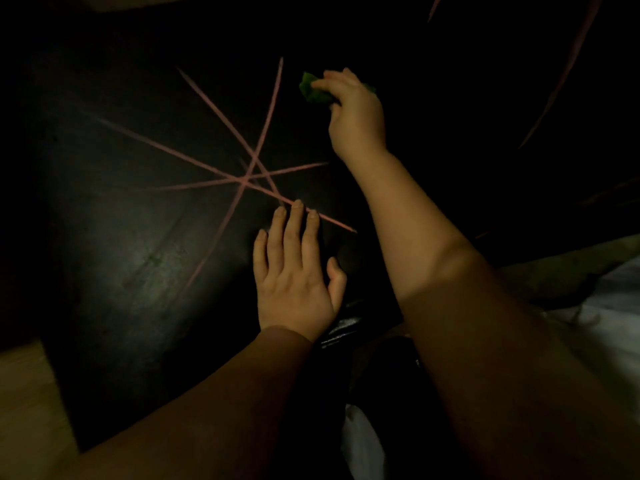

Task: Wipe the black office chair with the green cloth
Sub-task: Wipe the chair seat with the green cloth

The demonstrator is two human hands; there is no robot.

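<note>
The black office chair (138,237) fills most of the dim head view, its dark surface crossed by several thin pink lines that meet near the middle. My left hand (298,271) lies flat on this surface with straight fingers, its fingertips touching one pink line. Further away and to the right, my right hand (353,112) grips the bunched green cloth (313,90) and holds it against the black surface. Most of the cloth is hidden under my fingers.
A strip of light wooden floor (27,410) shows at the lower left. White fabric (595,327) lies at the right edge and another pale patch at the bottom centre. The scene is very dark, so the chair's outer edges are hard to make out.
</note>
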